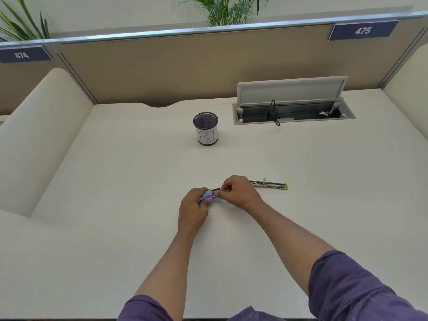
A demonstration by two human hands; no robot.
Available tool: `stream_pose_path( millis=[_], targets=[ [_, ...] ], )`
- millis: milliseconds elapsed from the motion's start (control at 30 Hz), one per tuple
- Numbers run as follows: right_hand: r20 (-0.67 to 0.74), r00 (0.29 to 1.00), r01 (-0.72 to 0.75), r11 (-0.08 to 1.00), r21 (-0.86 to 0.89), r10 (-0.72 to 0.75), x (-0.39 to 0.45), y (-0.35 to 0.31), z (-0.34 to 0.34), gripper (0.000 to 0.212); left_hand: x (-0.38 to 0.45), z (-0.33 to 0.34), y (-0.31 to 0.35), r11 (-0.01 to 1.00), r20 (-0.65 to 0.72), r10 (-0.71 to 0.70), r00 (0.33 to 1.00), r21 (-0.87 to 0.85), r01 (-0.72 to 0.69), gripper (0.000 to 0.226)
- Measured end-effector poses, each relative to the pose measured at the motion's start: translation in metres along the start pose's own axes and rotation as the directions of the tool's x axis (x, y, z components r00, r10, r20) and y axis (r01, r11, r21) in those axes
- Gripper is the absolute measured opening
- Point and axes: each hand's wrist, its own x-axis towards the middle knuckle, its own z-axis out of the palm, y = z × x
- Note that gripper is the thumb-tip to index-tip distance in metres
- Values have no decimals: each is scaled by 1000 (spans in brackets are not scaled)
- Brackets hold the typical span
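the white desk (115,181) fills most of the view, with wide bare surface left of the hands and between them and the near edge. a tan partition (162,70) closes the far edge, and rounded side panels close the left and right. at the far right a cable box (236,117) is sunk in the desk, its lid (289,91) standing open. the left hand (193,210) grips a small blue and white packet (206,196) just above mid-desk. the right hand (238,193) pinches the packet's right end, where a dark strip (216,189) sticks out. a mesh cup (206,133) stands upright well beyond them. a thin metal tool (271,184) lies flat just right of the right hand.
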Motion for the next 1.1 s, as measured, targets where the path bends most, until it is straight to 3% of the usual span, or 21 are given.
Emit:
stream_pose_path(
  millis=[400,533,733,867,1000,1100],
  targets=[
    [60,992,-92,956,-280,113,-1,-29,1,30,-2,4,0,999,-38,0,999,41,2,28],
    [40,993,-92,952,-291,108,-4,-35,5,35,-1,3,0,999,-36,-1,999,37,2,31],
    [16,999,-35,962,-272,41,-4,-34,3,21,-1,1,-1,1000,-30,2,1000,-5,-2,29],
    [-72,997,15,994,-109,-23,-4,-23,1,19,0,2,0,999,-34,-33,999,-33,32,24],
    [-253,961,-45,964,263,114,-4,-15,-4,14,3,1,1,996,-25,-83,996,-36,82,21],
    [-206,967,-47,898,438,151,-5,-13,-6,12,4,1,2,996,-14,-90,996,-16,90,20]
  ],
)
